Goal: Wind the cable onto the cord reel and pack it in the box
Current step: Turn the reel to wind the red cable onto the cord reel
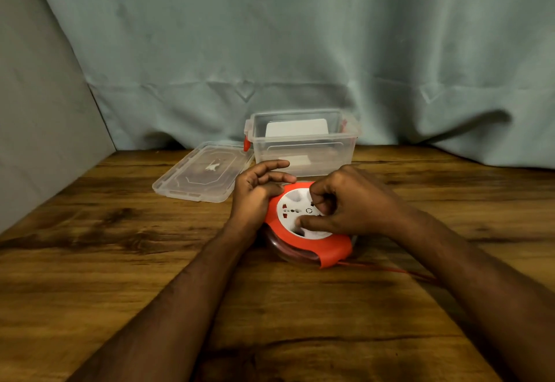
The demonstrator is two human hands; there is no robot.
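Note:
A round cord reel [324, 245] with a red housing and a white socket face lies flat on the wooden table, in the middle. My left hand [255, 195] rests against its left rim, fingers partly spread. My right hand [345, 204] sits on the white face, its fingertips pressed into the recesses there. A thin red cable [399, 270] runs out from the reel's near right side across the table and passes under my right forearm. Behind the reel stands a clear plastic box [303, 141] with red latches, open at the top.
The box's clear lid [204, 171] lies flat to the left of the box. A grey-green cloth hangs behind the table, and a grey panel closes off the left side. The wooden tabletop [120, 261] stretches wide in front.

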